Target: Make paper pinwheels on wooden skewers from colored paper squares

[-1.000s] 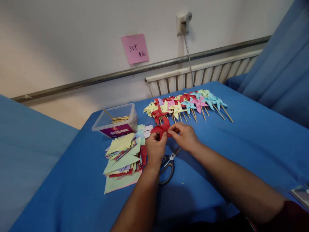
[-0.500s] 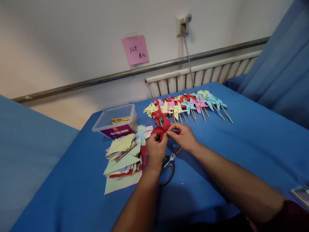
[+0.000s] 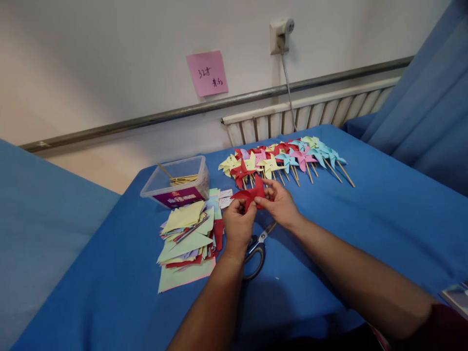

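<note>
Both my hands meet over the middle of the blue table (image 3: 365, 219), pinching a red paper pinwheel (image 3: 252, 194) between them. My left hand (image 3: 238, 226) grips its near left side. My right hand (image 3: 281, 204) holds its right side with fingertips on the folded flaps. Just beyond lies a row of finished pinwheels (image 3: 285, 158) in yellow, red, pink and blue on wooden sticks. A pair of scissors (image 3: 257, 246) with dark handles rests on the cloth under my wrists.
A heap of cut coloured paper squares (image 3: 186, 239) lies left of my hands. Behind it stands a clear plastic box of wooden sticks (image 3: 177, 183). A pink note (image 3: 207, 73), a wall socket with cable (image 3: 280, 34) and a radiator (image 3: 303, 114) are at the back.
My hands and the red pinwheel have shifted slightly away from me, toward the row of finished pinwheels. My right fingers have moved over the flaps.
</note>
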The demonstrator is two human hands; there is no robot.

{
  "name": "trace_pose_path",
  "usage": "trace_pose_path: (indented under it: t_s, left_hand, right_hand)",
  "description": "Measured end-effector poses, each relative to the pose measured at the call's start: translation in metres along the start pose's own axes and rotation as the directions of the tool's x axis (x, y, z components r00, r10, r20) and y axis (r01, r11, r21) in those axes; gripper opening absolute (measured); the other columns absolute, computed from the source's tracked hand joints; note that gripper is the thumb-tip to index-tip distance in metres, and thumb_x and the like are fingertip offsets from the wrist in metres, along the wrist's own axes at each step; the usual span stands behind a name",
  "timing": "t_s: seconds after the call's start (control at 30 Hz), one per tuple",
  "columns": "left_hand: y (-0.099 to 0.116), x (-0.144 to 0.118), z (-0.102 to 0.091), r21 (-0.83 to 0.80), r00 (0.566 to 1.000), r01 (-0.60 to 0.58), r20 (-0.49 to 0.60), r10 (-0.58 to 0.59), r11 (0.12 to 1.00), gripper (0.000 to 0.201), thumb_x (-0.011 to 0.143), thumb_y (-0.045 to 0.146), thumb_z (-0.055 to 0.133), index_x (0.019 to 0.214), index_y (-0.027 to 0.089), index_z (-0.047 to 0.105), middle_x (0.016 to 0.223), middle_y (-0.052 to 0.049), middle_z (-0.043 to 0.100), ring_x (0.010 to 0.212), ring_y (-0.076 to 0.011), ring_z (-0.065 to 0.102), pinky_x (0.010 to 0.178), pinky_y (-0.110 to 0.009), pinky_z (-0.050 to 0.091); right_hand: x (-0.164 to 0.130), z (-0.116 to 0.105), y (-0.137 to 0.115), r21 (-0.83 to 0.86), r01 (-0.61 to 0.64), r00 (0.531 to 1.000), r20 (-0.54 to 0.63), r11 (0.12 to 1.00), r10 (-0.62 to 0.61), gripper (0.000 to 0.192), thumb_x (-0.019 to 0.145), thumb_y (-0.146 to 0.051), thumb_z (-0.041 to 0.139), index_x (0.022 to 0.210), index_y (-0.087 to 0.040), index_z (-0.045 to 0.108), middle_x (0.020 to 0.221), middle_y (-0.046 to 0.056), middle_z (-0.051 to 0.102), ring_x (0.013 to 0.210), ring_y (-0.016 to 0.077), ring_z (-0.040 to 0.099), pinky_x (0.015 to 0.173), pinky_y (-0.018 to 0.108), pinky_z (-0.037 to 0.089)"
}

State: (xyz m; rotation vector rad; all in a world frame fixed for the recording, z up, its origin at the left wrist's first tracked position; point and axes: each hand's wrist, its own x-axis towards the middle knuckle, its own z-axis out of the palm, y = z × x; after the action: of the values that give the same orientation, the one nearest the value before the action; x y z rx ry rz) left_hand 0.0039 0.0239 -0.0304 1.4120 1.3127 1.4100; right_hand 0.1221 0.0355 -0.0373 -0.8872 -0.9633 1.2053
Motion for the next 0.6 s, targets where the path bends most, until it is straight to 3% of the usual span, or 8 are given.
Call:
trace_pose_path:
  t_s: [0.13, 0.3, 0.6]
  left_hand:
    - [-0.0014, 0.0005, -0.0008, -0.052, 0.999, 0.037, 0.006, -0.037, 0.998, 0.017, 0.068, 0.03, 0.07, 0.07, 0.017, 0.059, 0.063, 0.003, 0.057, 0.056, -0.0096, 0.048, 0.055, -0.021, 0.037]
    - [-0.0003, 0.0018, -0.0003, -0.146, 0.992, 0.122, 0.041, -0.117, 0.982, 0.02, 0.065, 0.032, 0.072, 0.072, 0.017, 0.06, 0.065, 0.003, 0.059, 0.056, -0.0092, 0.05, 0.056, -0.021, 0.039]
    - [0.003, 0.0057, -0.0027, -0.272, 0.974, 0.228, 0.056, -0.221, 0.935, 0.021, 0.06, 0.03, 0.076, 0.069, 0.016, 0.063, 0.062, 0.003, 0.061, 0.055, -0.0087, 0.051, 0.058, -0.021, 0.041]
  right_hand:
    - [0.0002, -0.0019, -0.0006, 0.004, -0.096, 0.994, 0.05, 0.995, 0.095, 0.028, 0.06, -0.036, 0.077, 0.075, -0.02, 0.06, 0.071, -0.001, 0.067, 0.066, 0.0148, 0.063, 0.068, 0.031, 0.054]
    - [-0.0031, -0.0011, -0.0023, 0.069, -0.139, 0.99, 0.045, 0.988, 0.137, 0.029, 0.06, -0.037, 0.079, 0.077, -0.019, 0.064, 0.077, 0.001, 0.069, 0.069, 0.0155, 0.064, 0.071, 0.032, 0.052]
    - [-0.0073, -0.0026, 0.0002, 0.165, -0.204, 0.979, 0.045, 0.965, 0.199, 0.029, 0.065, -0.041, 0.078, 0.075, -0.017, 0.066, 0.069, 0.0, 0.067, 0.061, 0.0114, 0.058, 0.064, 0.026, 0.046]
